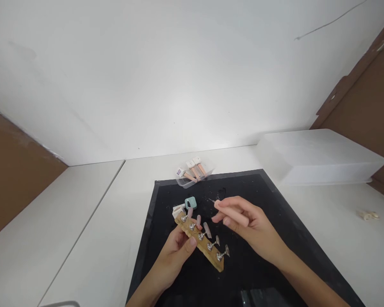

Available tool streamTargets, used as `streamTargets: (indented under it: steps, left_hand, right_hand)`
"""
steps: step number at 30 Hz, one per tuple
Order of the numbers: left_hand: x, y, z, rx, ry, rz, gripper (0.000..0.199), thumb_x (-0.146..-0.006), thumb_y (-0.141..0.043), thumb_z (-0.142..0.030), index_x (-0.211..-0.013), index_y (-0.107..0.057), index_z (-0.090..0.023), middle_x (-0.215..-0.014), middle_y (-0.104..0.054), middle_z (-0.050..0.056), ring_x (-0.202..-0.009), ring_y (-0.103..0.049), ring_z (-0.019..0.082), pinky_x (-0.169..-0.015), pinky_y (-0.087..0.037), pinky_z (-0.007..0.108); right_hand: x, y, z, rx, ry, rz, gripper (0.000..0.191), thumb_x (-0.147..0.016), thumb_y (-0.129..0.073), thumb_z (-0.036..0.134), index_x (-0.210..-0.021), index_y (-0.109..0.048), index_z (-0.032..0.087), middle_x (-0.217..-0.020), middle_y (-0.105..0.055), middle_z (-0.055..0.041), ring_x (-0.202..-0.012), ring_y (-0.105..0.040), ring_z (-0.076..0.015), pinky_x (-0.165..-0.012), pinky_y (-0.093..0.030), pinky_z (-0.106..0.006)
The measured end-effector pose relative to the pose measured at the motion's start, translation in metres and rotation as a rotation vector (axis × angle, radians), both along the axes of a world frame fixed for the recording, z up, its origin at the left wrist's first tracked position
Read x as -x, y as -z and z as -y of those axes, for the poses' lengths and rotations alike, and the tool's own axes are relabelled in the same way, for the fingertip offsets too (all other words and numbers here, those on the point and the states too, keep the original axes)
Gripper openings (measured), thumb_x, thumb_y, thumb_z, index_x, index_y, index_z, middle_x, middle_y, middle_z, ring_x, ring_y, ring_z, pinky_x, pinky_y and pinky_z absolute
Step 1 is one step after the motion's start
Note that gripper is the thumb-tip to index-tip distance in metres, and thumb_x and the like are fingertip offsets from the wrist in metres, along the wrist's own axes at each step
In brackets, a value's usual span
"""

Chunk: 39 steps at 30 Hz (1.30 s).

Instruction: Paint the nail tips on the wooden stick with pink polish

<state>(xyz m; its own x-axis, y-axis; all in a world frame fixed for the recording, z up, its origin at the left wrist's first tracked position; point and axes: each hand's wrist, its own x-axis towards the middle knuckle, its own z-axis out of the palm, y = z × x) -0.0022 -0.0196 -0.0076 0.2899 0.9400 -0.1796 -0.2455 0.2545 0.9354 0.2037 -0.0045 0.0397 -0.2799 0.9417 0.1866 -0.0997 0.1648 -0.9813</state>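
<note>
My left hand (176,253) is closed on a tan wooden strip (208,252), tilted above the black mat (256,273). Several small metal stands rise from the strip, some carrying pale pink nail tips (207,230). In my right hand (256,226) is a pink brush handle (233,214), pinched between the fingers, its thin tip pointing left, apart from the nail tips. Just beyond the strip lie an open teal-topped bottle (190,203) and a small white box-like item (178,210).
A clear tray (187,184) with several pink-handled bottles stands at the mat's far edge. To the right is a large translucent white bin (323,155). Small cream-coloured pieces (368,215) lie at the far right. Brown panels flank the table.
</note>
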Motion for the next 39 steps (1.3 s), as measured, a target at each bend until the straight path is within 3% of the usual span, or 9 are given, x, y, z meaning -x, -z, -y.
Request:
streamTargets:
  steps: [2,4,9,15,22,33,39]
  left_hand:
    - [0.001,0.001,0.0,-0.02,0.001,-0.035,0.031,-0.068,-0.068,-0.045,-0.09,-0.066,-0.023,-0.092,-0.06,0.003,-0.095,-0.053,0.02,-0.086,-0.041,0.032]
    - [0.0,0.0,0.0,-0.041,0.013,-0.067,0.033,-0.068,-0.067,-0.046,-0.091,-0.065,-0.022,-0.088,-0.06,0.003,-0.089,-0.053,0.02,-0.083,-0.042,0.032]
    - [-0.004,-0.009,-0.001,-0.039,0.048,-0.116,0.037,-0.065,-0.069,-0.047,-0.089,-0.064,-0.019,-0.084,-0.06,0.003,-0.082,-0.053,0.019,-0.078,-0.044,0.032]
    - [-0.005,-0.012,-0.002,-0.033,0.08,-0.085,0.037,-0.064,-0.07,-0.045,-0.088,-0.063,-0.019,-0.078,-0.058,0.001,-0.075,-0.051,0.016,-0.073,-0.043,0.029]
    - [-0.007,-0.017,-0.002,-0.042,0.14,-0.084,0.032,-0.067,-0.068,-0.045,-0.085,-0.064,-0.018,-0.08,-0.057,0.001,-0.078,-0.05,0.016,-0.075,-0.042,0.029]
    - [-0.006,-0.016,0.004,-0.056,0.192,-0.093,0.031,-0.068,-0.067,-0.046,-0.086,-0.065,-0.021,-0.079,-0.053,0.0,-0.076,-0.048,0.016,-0.073,-0.04,0.028]
    - [-0.006,-0.018,0.004,-0.036,0.198,-0.071,0.03,-0.068,-0.068,-0.045,-0.087,-0.065,-0.021,-0.081,-0.053,0.0,-0.079,-0.048,0.015,-0.074,-0.042,0.027]
  right_hand:
    - [-0.003,0.002,-0.002,-0.074,0.085,-0.022,0.014,-0.085,-0.058,0.032,-0.087,-0.068,0.023,-0.087,-0.07,-0.0043,-0.064,-0.065,-0.0142,-0.068,-0.053,-0.03]
    - [-0.006,0.005,-0.003,-0.107,0.136,-0.05,0.021,-0.083,-0.059,0.038,-0.075,-0.068,0.021,-0.09,-0.069,-0.0059,-0.057,-0.061,-0.013,-0.059,-0.052,-0.028]
    - [-0.006,0.004,-0.004,-0.116,0.083,-0.014,0.027,-0.082,-0.06,0.041,-0.065,-0.065,0.02,-0.068,-0.066,-0.0044,-0.078,-0.061,-0.0205,-0.068,-0.049,-0.03]
    - [-0.002,-0.004,-0.001,-0.178,-0.024,0.081,0.021,-0.085,-0.059,0.031,-0.067,-0.062,0.02,-0.07,-0.063,-0.0024,-0.074,-0.058,-0.0169,-0.066,-0.044,-0.028]
    - [-0.002,-0.006,-0.001,-0.245,-0.084,0.144,0.023,-0.086,-0.057,0.03,-0.067,-0.063,0.019,-0.072,-0.062,-0.003,-0.071,-0.058,-0.0159,-0.067,-0.044,-0.029]
    - [-0.002,0.002,-0.003,-0.152,0.037,0.151,0.024,-0.086,-0.056,0.032,-0.067,-0.062,0.019,-0.075,-0.064,-0.0037,-0.08,-0.059,-0.019,-0.069,-0.044,-0.03]
    - [-0.002,0.0,-0.003,-0.107,-0.085,0.065,0.026,-0.084,-0.059,0.036,-0.064,-0.061,0.019,-0.067,-0.064,-0.0026,-0.077,-0.06,-0.018,-0.067,-0.046,-0.029]
